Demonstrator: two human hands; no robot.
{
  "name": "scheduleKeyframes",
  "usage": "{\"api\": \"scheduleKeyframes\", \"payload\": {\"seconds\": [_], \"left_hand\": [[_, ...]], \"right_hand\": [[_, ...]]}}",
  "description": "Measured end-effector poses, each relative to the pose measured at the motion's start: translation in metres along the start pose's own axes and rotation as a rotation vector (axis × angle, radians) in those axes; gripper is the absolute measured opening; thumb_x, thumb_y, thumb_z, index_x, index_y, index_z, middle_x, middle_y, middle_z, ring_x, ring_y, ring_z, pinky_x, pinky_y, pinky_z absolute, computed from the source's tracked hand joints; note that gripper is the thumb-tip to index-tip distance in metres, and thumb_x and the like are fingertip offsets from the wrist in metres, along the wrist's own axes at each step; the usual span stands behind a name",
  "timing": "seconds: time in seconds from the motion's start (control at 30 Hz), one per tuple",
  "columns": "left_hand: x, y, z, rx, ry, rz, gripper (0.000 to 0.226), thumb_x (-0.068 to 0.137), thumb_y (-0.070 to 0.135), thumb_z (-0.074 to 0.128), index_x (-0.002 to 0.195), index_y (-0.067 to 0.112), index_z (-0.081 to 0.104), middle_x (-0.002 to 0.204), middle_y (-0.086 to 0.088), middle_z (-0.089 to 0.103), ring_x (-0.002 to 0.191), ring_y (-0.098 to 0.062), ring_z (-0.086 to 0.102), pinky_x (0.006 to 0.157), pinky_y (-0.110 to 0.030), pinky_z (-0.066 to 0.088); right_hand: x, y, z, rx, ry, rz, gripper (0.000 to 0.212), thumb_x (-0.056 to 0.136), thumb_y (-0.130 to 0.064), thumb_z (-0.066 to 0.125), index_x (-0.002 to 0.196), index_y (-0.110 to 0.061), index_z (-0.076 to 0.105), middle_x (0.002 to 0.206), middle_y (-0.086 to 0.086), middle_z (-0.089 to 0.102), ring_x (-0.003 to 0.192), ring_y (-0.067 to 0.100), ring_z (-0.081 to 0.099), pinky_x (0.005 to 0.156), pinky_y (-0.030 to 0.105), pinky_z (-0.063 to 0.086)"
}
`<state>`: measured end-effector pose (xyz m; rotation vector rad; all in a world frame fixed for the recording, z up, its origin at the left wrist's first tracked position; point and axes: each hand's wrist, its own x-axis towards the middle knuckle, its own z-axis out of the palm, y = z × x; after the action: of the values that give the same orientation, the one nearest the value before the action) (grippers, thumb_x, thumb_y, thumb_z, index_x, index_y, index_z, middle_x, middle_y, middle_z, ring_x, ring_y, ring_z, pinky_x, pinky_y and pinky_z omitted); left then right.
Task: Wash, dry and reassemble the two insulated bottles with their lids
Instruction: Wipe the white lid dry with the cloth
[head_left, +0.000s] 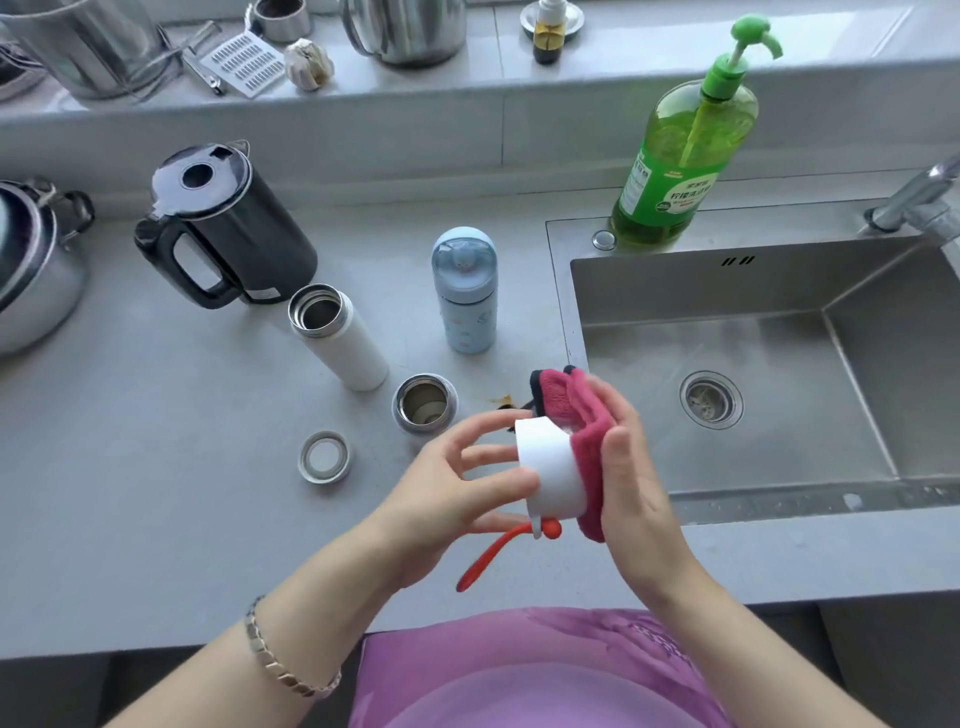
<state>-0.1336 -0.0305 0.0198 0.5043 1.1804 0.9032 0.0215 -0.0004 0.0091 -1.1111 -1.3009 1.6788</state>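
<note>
My left hand (457, 478) holds a white bottle lid (548, 467) with an orange strap (488, 556) hanging below it. My right hand (623, 467) presses a pink cloth (576, 410) against the lid's open end. A white insulated bottle (337, 338) stands open on the counter. To its right stands a light blue bottle (465, 291) with its lid on. A steel inner part (423, 405) and a round ring (323, 457) lie on the counter in front of the white bottle.
A steel sink (753, 291) with a drain (710, 399) is on the right, a tap (919, 202) at its far corner. A green soap pump bottle (685, 145) stands behind it. A black kettle (223, 223) and a steel pot (36, 260) stand at the left.
</note>
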Motion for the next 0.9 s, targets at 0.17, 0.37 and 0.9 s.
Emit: {"api": "scheduleKeyframes", "payload": {"seconds": [0.17, 0.37, 0.9], "left_hand": [[0.0, 0.0, 0.012, 0.026, 0.144, 0.128, 0.054, 0.062, 0.004, 0.079, 0.11, 0.023, 0.064, 0.113, -0.012, 0.063, 0.076, -0.026, 0.071, 0.062, -0.033, 0.057], [-0.006, 0.002, 0.016, 0.28, 0.159, 0.437, 0.058, 0.049, 0.011, 0.077, 0.102, 0.033, 0.069, 0.1, 0.004, 0.064, 0.089, -0.018, 0.065, 0.063, -0.029, 0.057], [-0.002, -0.013, 0.007, 0.376, 0.223, 0.563, 0.055, 0.05, 0.025, 0.074, 0.103, 0.038, 0.065, 0.106, 0.011, 0.059, 0.097, -0.008, 0.06, 0.067, -0.022, 0.055]], "right_hand": [[-0.007, 0.006, -0.001, -0.328, -0.08, -0.19, 0.058, 0.088, -0.068, 0.03, 0.141, -0.046, 0.026, 0.145, -0.01, 0.04, 0.129, 0.024, 0.044, 0.098, 0.046, 0.045], [-0.001, -0.015, 0.008, -0.243, -0.016, -0.181, 0.038, 0.082, -0.05, 0.055, 0.119, -0.037, 0.053, 0.106, 0.002, 0.056, 0.088, -0.002, 0.057, 0.072, 0.017, 0.046], [0.007, -0.017, 0.019, -0.129, 0.03, 0.052, 0.02, 0.09, -0.03, 0.056, 0.109, -0.024, 0.06, 0.082, -0.006, 0.06, 0.056, -0.002, 0.057, 0.045, 0.008, 0.04]]}}
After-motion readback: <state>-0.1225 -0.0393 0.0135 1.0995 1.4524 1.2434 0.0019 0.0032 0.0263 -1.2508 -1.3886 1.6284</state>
